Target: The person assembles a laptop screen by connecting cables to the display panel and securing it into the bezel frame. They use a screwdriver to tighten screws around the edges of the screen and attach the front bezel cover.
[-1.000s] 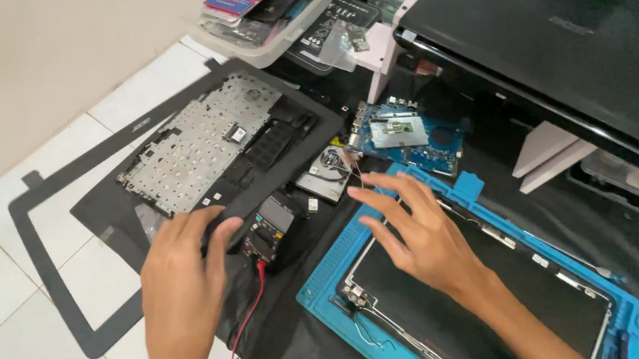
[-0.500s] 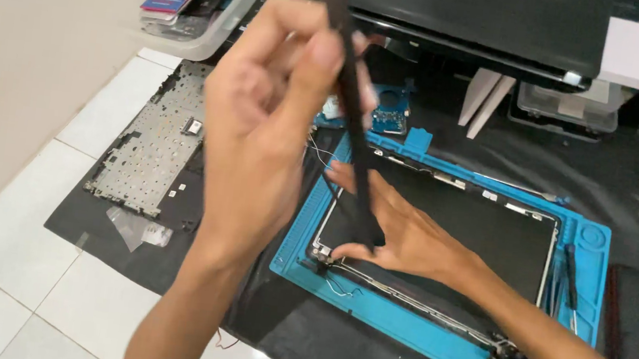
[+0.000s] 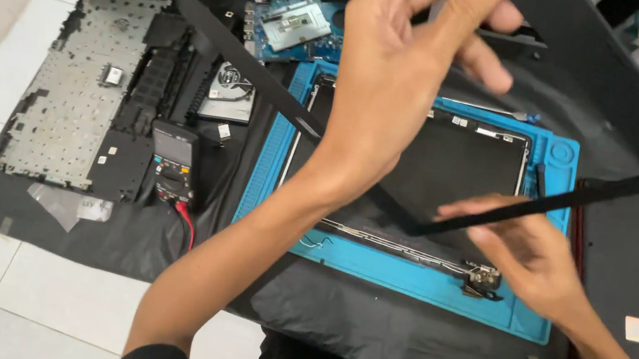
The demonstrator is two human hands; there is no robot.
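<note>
Two hands held a thin black screen bezel point(image 3: 627, 189) up over the blue work mat point(image 3: 405, 275): the left hand point(image 3: 395, 91), at about twelve o'clock of the mat, pinched its upper strip, and the right hand point(image 3: 533, 258), at four o'clock, closed fingers around the lower strip. The frame looked very light, springy and easy to snap at its narrow rails, so grips near the corners seemed safest. Below lay the bare lid panel point(image 3: 459, 168); a multimeter point(image 3: 173, 157) sat at nine o'clock.
</note>
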